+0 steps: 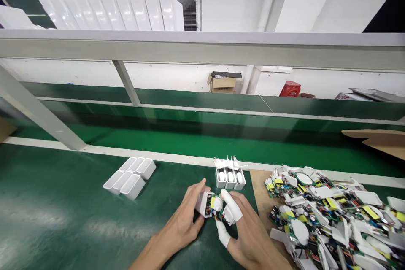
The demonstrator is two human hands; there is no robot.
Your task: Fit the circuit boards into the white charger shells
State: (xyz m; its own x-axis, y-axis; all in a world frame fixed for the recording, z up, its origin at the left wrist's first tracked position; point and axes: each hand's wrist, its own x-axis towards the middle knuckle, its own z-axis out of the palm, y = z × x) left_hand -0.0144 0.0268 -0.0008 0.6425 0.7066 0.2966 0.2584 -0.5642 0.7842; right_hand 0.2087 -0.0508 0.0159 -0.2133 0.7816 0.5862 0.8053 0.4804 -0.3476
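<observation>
In the middle of the bench, my left hand (190, 209) is closed around a small white plastic case (201, 204). My right hand (245, 228) wears white finger covers on its thumb and index finger. Those fingers pinch a circuit board (215, 203) with a yellow part and a round white part, at the mouth of the case. How far the board sits inside is hidden. Just beyond my hands stands a row of three white cases (230, 182) with white parts inside and pronged pieces on top. Several open white cases (129, 177) lie to the left.
A big heap of circuit boards and white plastic pieces (332, 215) covers cardboard (257, 183) on the right. A green conveyor belt (177, 135) runs behind the bench's pale edge. Grey posts (47, 114) hold up a shelf (202, 46) with white trays (114, 13).
</observation>
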